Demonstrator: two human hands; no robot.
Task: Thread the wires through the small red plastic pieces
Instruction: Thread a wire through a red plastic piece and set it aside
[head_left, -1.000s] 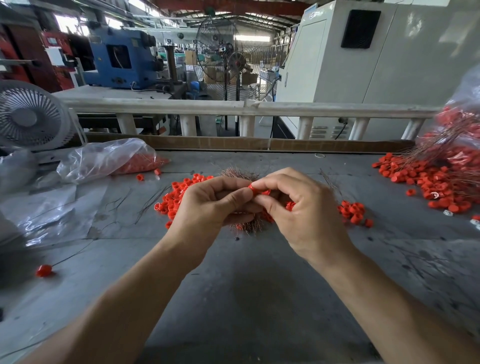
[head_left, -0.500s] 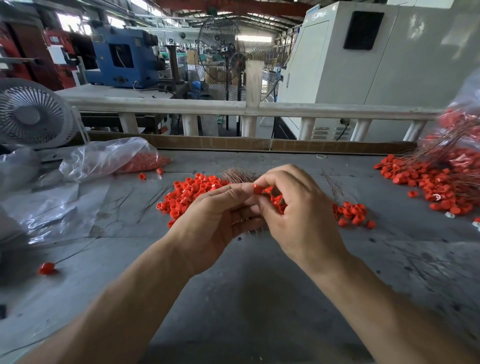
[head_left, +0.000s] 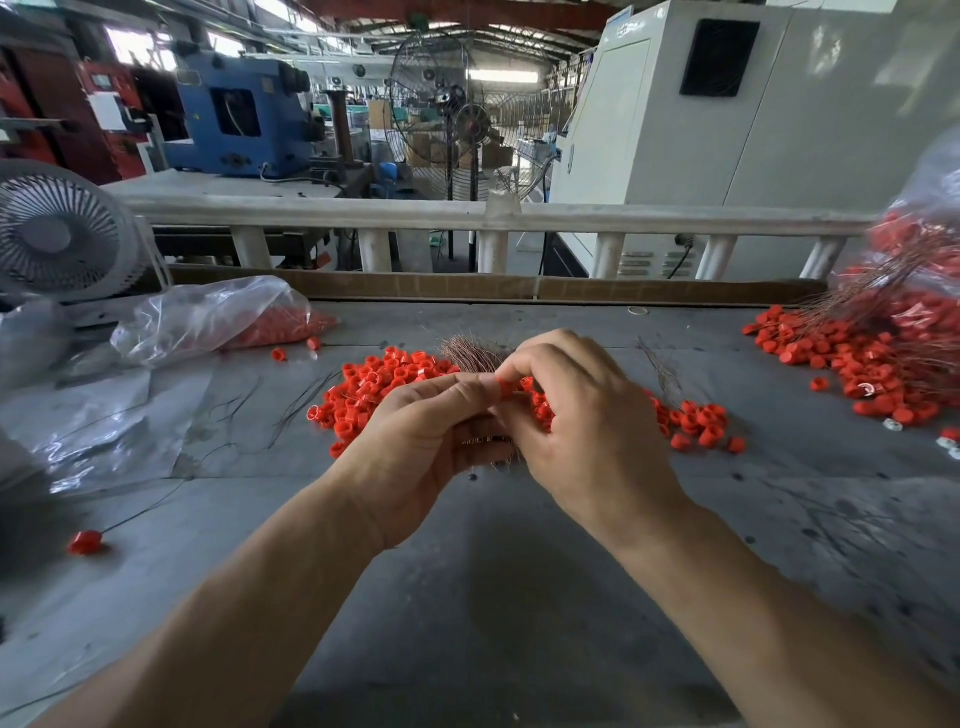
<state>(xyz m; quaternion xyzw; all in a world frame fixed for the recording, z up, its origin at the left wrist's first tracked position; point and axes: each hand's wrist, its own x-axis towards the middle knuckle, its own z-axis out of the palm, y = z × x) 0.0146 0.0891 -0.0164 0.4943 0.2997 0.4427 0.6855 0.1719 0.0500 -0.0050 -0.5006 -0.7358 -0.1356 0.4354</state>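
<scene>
Centrally, left hand grips wire bundle; right hand pinches red piece; loose red pile on bench behind hands.

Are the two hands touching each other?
Touching. The head view shows the left hand and right hand pressed together at the fingertips, around a small red piece, with no gap between them.

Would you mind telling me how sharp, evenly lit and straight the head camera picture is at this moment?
In the head view, the wide lens bows the white railing and stretches the frame edges; the clear bag of threaded pieces at the right edge is smeared; daylight from the roof is soft, with a faint shadow on the grey table under the arms; the left hand and right hand are sharp.
</scene>
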